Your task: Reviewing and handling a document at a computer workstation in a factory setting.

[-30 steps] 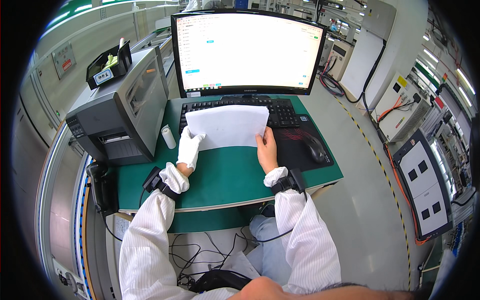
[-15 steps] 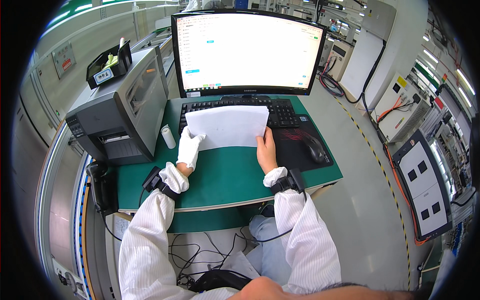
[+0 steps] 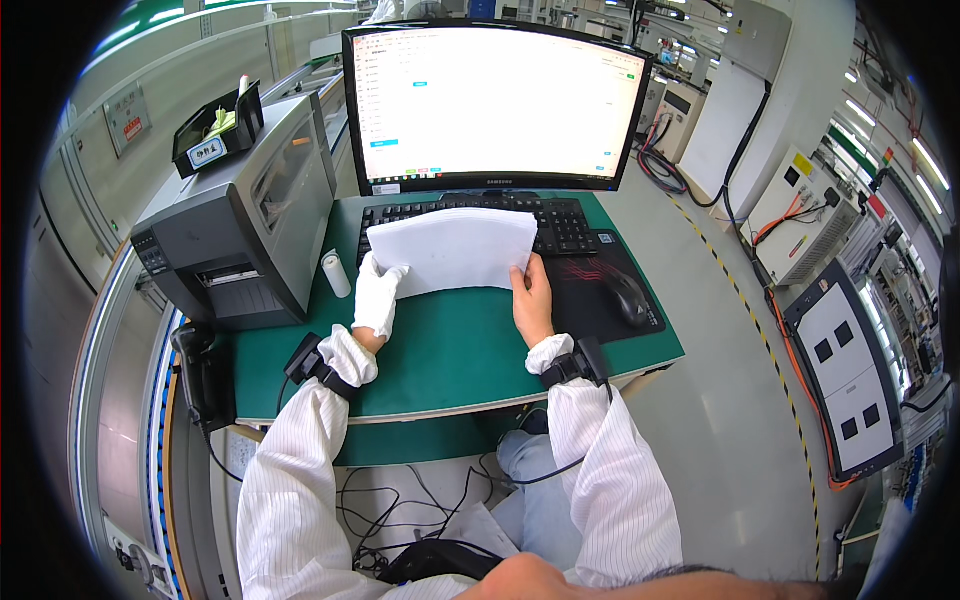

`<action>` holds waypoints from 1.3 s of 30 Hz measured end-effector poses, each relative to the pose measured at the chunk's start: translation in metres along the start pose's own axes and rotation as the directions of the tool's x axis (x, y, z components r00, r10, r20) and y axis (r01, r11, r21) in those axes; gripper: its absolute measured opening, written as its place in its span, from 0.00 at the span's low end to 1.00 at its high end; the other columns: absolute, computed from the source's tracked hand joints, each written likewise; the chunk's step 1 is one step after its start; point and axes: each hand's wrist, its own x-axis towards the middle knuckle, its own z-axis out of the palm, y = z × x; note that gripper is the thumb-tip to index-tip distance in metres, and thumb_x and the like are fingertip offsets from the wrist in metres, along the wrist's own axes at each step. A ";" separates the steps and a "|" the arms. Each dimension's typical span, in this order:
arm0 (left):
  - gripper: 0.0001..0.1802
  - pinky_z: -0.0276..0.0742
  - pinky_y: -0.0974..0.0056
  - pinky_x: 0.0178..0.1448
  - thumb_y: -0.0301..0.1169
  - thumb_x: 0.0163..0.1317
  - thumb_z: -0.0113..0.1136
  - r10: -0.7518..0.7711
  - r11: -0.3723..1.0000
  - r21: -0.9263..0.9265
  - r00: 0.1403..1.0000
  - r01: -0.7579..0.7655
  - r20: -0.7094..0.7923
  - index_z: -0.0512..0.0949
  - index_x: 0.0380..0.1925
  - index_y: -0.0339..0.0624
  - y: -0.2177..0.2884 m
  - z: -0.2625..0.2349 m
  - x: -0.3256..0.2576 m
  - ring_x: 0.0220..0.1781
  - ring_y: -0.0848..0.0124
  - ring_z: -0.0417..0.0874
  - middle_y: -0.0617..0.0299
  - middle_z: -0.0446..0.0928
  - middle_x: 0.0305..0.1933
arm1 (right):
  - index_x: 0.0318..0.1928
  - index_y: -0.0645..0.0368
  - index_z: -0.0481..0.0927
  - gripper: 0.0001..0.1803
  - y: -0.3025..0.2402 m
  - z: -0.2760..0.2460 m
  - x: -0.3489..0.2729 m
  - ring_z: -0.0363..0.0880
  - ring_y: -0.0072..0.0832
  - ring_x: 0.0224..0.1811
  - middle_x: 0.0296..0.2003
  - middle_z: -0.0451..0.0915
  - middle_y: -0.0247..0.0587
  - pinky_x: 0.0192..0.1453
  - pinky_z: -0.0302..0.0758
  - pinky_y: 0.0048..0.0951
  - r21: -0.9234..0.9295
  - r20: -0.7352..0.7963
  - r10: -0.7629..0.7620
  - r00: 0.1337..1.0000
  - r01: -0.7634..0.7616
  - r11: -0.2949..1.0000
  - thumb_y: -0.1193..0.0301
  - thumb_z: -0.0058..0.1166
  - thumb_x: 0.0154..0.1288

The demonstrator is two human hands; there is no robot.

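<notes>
Hands: L (image 3: 377, 297) + R (image 3: 531, 297) gripping white paper sheets (image 3: 452, 250).

Sheet (image 3: 452, 250) lies over keyboard (image 3: 480, 222), before monitor (image 3: 495, 100). Left hand (image 3: 378, 295) on sheet's left edge, right hand (image 3: 531, 298) on its right. Mouse (image 3: 627, 295) on pad (image 3: 600, 290), right of right hand. Printer (image 3: 245, 215) at left, roll (image 3: 336, 273) just beside it.

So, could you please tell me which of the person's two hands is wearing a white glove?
The left hand, gripping the lower left edge of the white paper sheet, is gloved. The right hand, at the sheet's lower right edge, is bare.
</notes>
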 end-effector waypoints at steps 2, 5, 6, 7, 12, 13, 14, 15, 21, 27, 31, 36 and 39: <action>0.20 0.71 0.65 0.62 0.22 0.64 0.61 -0.028 0.999 0.016 1.000 0.028 0.003 0.73 0.56 0.35 -0.002 -0.003 0.001 0.52 0.69 0.79 0.58 0.81 0.51 | 0.64 0.65 0.71 0.19 -0.001 0.001 0.000 0.80 0.40 0.60 0.55 0.81 0.52 0.66 0.72 0.35 0.000 0.003 0.013 1.000 -0.013 1.000 0.72 0.48 0.77; 0.20 0.71 0.66 0.62 0.21 0.63 0.61 -0.051 0.999 0.016 0.999 0.051 0.005 0.73 0.56 0.36 -0.002 -0.002 0.002 0.52 0.70 0.79 0.60 0.81 0.51 | 0.63 0.65 0.72 0.19 0.001 0.001 -0.001 0.80 0.40 0.59 0.55 0.81 0.53 0.66 0.72 0.36 -0.006 -0.003 0.033 0.999 -0.033 0.999 0.72 0.47 0.77; 0.20 0.71 0.66 0.62 0.21 0.63 0.61 -0.051 0.999 0.014 0.999 0.051 0.004 0.73 0.55 0.36 -0.002 -0.001 0.002 0.52 0.70 0.79 0.60 0.81 0.51 | 0.63 0.65 0.72 0.19 0.001 0.001 -0.001 0.80 0.41 0.59 0.55 0.81 0.53 0.66 0.72 0.36 -0.015 -0.005 0.034 0.999 -0.034 0.999 0.72 0.47 0.76; 0.20 0.71 0.66 0.62 0.21 0.63 0.62 -0.050 0.999 0.013 0.999 0.050 0.003 0.74 0.55 0.36 -0.002 -0.001 0.002 0.52 0.70 0.79 0.60 0.81 0.51 | 0.63 0.65 0.72 0.19 0.001 0.000 -0.001 0.80 0.41 0.59 0.55 0.82 0.53 0.66 0.72 0.36 -0.019 -0.005 0.035 0.999 -0.035 0.999 0.72 0.47 0.76; 0.20 0.71 0.65 0.62 0.21 0.62 0.62 -0.047 0.999 0.019 0.999 0.047 0.004 0.74 0.55 0.36 -0.001 0.000 0.001 0.52 0.70 0.79 0.60 0.81 0.50 | 0.62 0.66 0.72 0.18 0.002 -0.001 0.000 0.81 0.41 0.58 0.54 0.82 0.53 0.65 0.72 0.36 -0.021 -0.001 0.045 0.999 -0.045 0.999 0.72 0.47 0.76; 0.20 0.71 0.65 0.62 0.21 0.62 0.62 -0.048 0.999 0.021 0.999 0.048 0.005 0.74 0.55 0.36 -0.001 -0.001 0.001 0.52 0.70 0.79 0.60 0.81 0.51 | 0.62 0.66 0.72 0.18 0.002 0.000 0.000 0.81 0.41 0.58 0.54 0.82 0.53 0.65 0.72 0.36 -0.020 -0.001 0.048 0.999 -0.048 0.999 0.72 0.47 0.76; 0.20 0.71 0.65 0.62 0.21 0.62 0.62 -0.050 0.999 0.023 0.999 0.050 0.005 0.73 0.55 0.36 -0.002 -0.001 0.001 0.52 0.70 0.79 0.60 0.81 0.51 | 0.62 0.66 0.72 0.18 0.002 0.000 -0.001 0.81 0.41 0.58 0.54 0.82 0.53 0.65 0.72 0.36 -0.019 -0.001 0.052 0.999 -0.052 0.998 0.72 0.47 0.76; 0.20 0.71 0.65 0.62 0.22 0.63 0.62 -0.047 0.999 0.024 0.999 0.047 0.006 0.73 0.55 0.36 -0.001 -0.001 0.001 0.52 0.69 0.79 0.59 0.81 0.51 | 0.62 0.65 0.72 0.18 0.002 0.000 -0.001 0.81 0.40 0.58 0.54 0.82 0.53 0.65 0.72 0.36 -0.019 -0.001 0.055 0.998 -0.055 0.998 0.72 0.47 0.76; 0.20 0.72 0.64 0.62 0.23 0.63 0.61 -0.018 1.000 0.018 1.000 0.018 -0.001 0.74 0.55 0.33 0.000 0.000 -0.001 0.52 0.67 0.80 0.56 0.81 0.50 | 0.60 0.65 0.73 0.17 0.000 0.000 -0.001 0.82 0.38 0.56 0.52 0.83 0.51 0.63 0.73 0.34 -0.015 -0.006 0.051 0.999 -0.051 0.999 0.72 0.48 0.76; 0.21 0.72 0.64 0.62 0.22 0.62 0.61 0.004 1.000 0.008 1.000 -0.004 -0.017 0.74 0.57 0.33 -0.002 -0.001 0.002 0.52 0.67 0.80 0.56 0.81 0.51 | 0.59 0.64 0.73 0.17 0.008 0.001 0.001 0.82 0.38 0.55 0.51 0.83 0.51 0.62 0.74 0.35 0.008 0.003 0.039 0.999 -0.039 0.999 0.73 0.51 0.73; 0.22 0.72 0.64 0.63 0.21 0.62 0.61 -0.010 1.000 0.015 1.000 0.011 -0.015 0.74 0.57 0.33 -0.003 -0.002 0.002 0.53 0.67 0.80 0.55 0.81 0.51 | 0.60 0.64 0.72 0.20 0.012 0.002 -0.001 0.82 0.43 0.56 0.52 0.82 0.54 0.62 0.74 0.37 -0.071 0.008 0.011 1.000 -0.010 0.997 0.74 0.54 0.69; 0.22 0.72 0.64 0.63 0.21 0.62 0.61 -0.011 1.000 0.021 1.000 0.012 -0.019 0.74 0.57 0.33 -0.004 -0.004 0.003 0.53 0.67 0.80 0.55 0.81 0.52 | 0.60 0.63 0.71 0.22 0.013 0.001 0.000 0.82 0.45 0.56 0.52 0.82 0.54 0.62 0.74 0.38 -0.085 0.041 0.018 0.999 -0.015 0.996 0.75 0.56 0.68; 0.22 0.72 0.64 0.63 0.21 0.62 0.61 -0.011 1.000 0.016 1.000 0.012 -0.019 0.74 0.57 0.33 -0.005 -0.002 0.003 0.53 0.67 0.80 0.55 0.81 0.52 | 0.60 0.64 0.72 0.20 0.018 0.000 0.001 0.82 0.42 0.55 0.51 0.82 0.53 0.62 0.74 0.37 -0.043 0.046 0.024 0.999 -0.022 0.999 0.75 0.55 0.69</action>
